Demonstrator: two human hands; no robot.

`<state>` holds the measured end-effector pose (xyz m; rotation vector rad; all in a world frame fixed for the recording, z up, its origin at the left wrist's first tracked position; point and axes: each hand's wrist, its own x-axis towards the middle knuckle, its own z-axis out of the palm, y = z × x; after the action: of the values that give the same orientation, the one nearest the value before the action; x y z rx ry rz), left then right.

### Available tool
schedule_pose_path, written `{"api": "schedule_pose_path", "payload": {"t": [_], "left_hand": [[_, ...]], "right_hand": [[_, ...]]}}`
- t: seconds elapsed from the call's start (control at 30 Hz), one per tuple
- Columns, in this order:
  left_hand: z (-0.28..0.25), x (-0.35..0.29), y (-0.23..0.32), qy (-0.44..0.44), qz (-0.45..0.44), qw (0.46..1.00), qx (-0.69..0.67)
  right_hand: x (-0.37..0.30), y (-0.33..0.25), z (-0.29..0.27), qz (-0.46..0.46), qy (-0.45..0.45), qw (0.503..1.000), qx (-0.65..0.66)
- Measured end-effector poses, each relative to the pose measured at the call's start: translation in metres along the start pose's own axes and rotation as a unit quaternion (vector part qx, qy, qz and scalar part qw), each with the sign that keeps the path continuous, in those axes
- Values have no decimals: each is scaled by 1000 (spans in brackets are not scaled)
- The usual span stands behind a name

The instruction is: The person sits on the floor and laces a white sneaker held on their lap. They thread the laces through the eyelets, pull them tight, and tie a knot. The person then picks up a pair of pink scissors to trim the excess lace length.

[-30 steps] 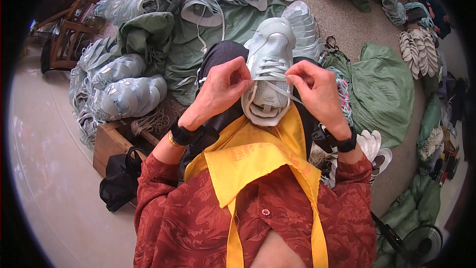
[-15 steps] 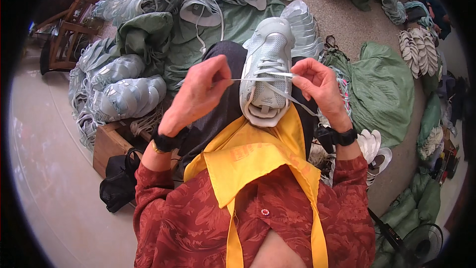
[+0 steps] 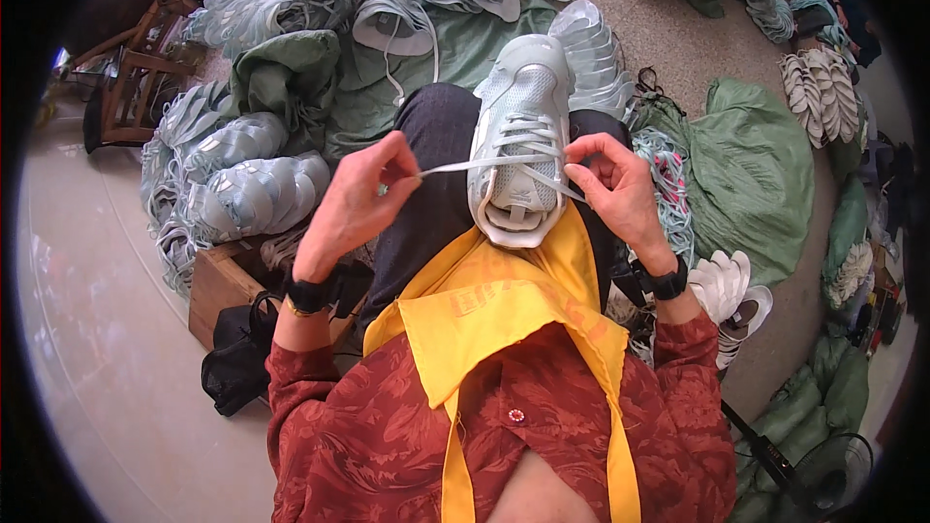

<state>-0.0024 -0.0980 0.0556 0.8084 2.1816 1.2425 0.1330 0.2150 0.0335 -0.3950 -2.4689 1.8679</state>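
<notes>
A pale mint shoe upper (image 3: 523,87) rests on my lap, its toe pointing away and its heel toward the yellow apron (image 3: 494,305). White shoelace (image 3: 450,168) crosses its lower eyelets, with several rows laced above. To the left of the shoe, my left hand (image 3: 363,194) pinches one stretch of lace drawn out past the side. My right hand (image 3: 620,189) is closed at the shoe's right edge, thumb and forefinger together on the lace there. The lace's exact ends are hidden by my fingers.
Stacks of pale shoe uppers (image 3: 257,192) lie to the left and at the back on green cloth (image 3: 358,111). A wooden box (image 3: 218,295) with a black bag (image 3: 237,358) stands at left. At right are a green sack (image 3: 751,179), white uppers (image 3: 722,286) and a fan (image 3: 823,475).
My left hand has moved left and slightly down, drawing the lace farther out past the shoe's left side. My right hand has shifted slightly left and down, close against the shoe.
</notes>
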Motion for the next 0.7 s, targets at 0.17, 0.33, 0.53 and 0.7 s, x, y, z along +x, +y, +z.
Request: {"api": "schedule_pose_path", "payload": {"t": [0.17, 0.33, 0.53, 0.7], "left_hand": [[31, 20, 17, -40, 35, 997, -51], [43, 35, 10, -35, 23, 998, -52], [38, 37, 0, -43, -11, 991, -130], [22, 35, 16, -64, -32, 991, -110]], "right_hand": [[-9, -4, -1, -13, -11, 997, -70], [-14, -12, 2, -15, -2, 996, -84], [-18, -14, 3, -12, 8, 995, -98], [-23, -13, 4, -2, 8, 995, -96]]}}
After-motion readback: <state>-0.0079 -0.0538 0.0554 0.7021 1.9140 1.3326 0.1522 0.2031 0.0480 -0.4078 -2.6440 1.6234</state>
